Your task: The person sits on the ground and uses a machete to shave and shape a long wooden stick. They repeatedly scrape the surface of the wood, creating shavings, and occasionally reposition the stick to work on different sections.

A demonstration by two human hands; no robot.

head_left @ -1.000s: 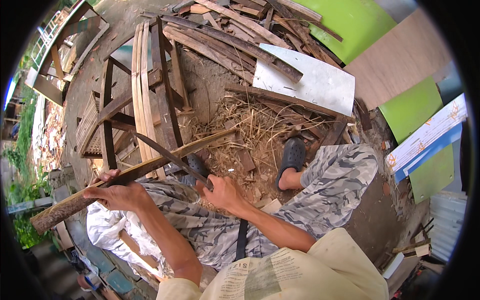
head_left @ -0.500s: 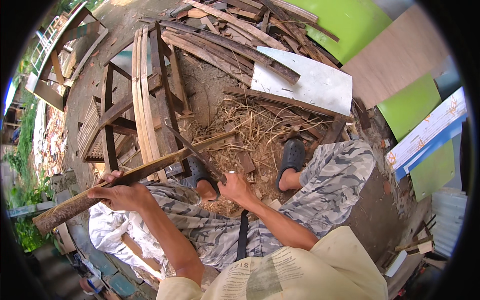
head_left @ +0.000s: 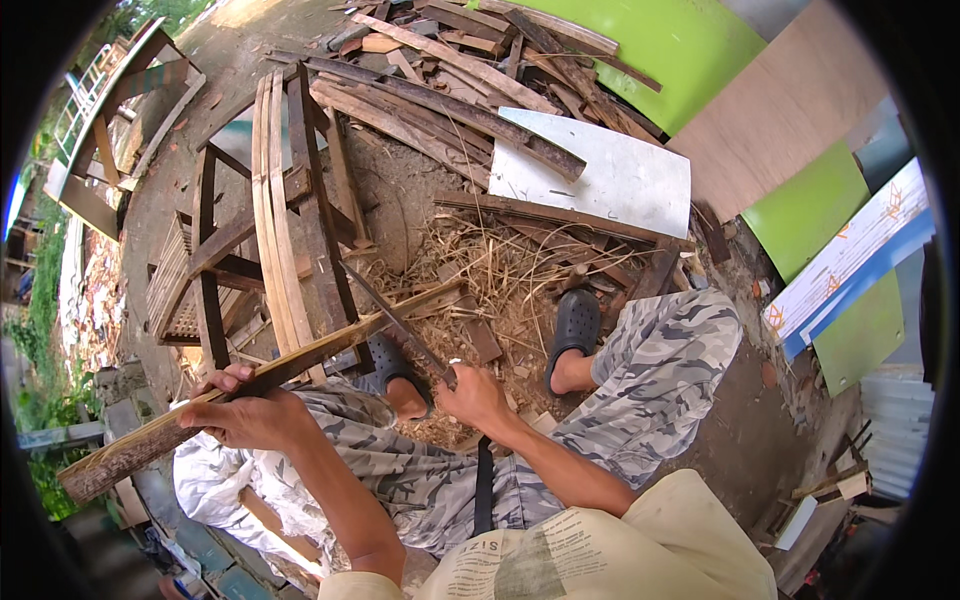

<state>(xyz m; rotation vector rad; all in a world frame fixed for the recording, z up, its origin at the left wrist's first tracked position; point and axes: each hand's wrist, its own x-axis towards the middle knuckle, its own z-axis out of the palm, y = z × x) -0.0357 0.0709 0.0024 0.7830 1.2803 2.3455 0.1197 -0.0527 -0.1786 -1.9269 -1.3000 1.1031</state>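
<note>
You are sitting with your left hand (head_left: 250,415) clamped around a long, weathered, split bamboo pole (head_left: 270,395), slanting it across your knees so its far end is reaching over the straw. Your right hand (head_left: 478,395) is gripping a thin dark blade (head_left: 395,322), laying it against the pole. Two dark rubber clogs (head_left: 575,325) are bracing your feet on the dirt.

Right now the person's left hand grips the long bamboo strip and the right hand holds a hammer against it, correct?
Not quite. In the head view the left hand grips the long bamboo strip, but the right hand holds a long dark blade, not a hammer, against it.
</note>
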